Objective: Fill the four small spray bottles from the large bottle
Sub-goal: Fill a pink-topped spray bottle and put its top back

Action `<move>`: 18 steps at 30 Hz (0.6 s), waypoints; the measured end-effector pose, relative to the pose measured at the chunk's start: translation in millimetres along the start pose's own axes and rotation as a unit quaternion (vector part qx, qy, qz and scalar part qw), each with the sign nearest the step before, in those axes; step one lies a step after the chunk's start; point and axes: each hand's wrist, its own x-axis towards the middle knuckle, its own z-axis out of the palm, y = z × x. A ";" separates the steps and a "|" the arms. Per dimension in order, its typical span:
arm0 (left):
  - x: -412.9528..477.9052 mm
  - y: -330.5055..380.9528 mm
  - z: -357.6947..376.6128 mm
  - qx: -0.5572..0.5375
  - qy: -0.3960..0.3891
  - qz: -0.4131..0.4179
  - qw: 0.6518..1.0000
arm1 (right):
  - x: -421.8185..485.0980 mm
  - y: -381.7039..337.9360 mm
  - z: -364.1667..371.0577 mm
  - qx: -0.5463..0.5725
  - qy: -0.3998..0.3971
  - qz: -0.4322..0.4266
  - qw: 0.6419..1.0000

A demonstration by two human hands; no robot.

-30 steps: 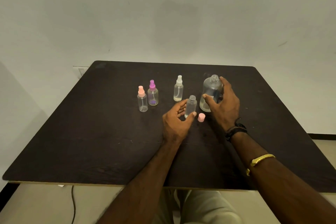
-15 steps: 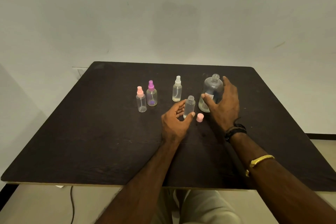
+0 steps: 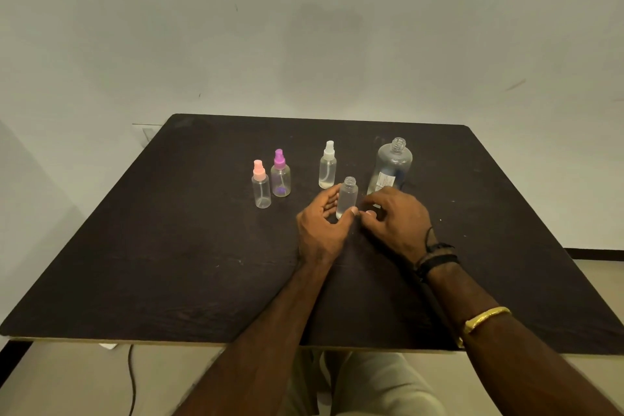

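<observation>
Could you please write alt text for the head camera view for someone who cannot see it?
At a dark table, a person's left hand grips an uncapped small bottle while the right hand covers a pink cap beside it. Nearby stand the open large bottle, a pink-topped spray bottle, a purple-topped spray bottle and a white-topped spray bottle.

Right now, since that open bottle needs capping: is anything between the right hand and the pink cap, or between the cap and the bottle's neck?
Nothing visible does. The right hand curls over the pink cap, beside the open small bottle that the left hand holds upright; the bottle's neck stands bare.
</observation>
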 end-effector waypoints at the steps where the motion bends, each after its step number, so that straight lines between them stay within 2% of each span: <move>1: -0.1 -0.3 0.2 0.000 0.000 -0.001 1.000 | -0.9 -0.2 0.1 -0.007 -0.012 -0.001 1.000; 7: 0.1 -1.3 0.6 0.000 0.004 -0.006 1.000 | 0.9 2.5 3.2 -0.006 -0.106 0.019 0.994; 9: -0.1 -1.1 0.7 0.001 -0.001 -0.009 1.000 | 1.1 3.0 3.7 0.015 -0.064 0.017 0.998; 14: 0.6 -2.4 0.2 0.009 -0.001 -0.008 1.000 | 8.4 -8.8 -5.2 0.131 0.127 0.017 0.983; 18: 0.3 -3.6 0.5 0.012 -0.003 -0.013 1.000 | 20.9 -19.2 -14.3 0.199 0.168 0.033 0.965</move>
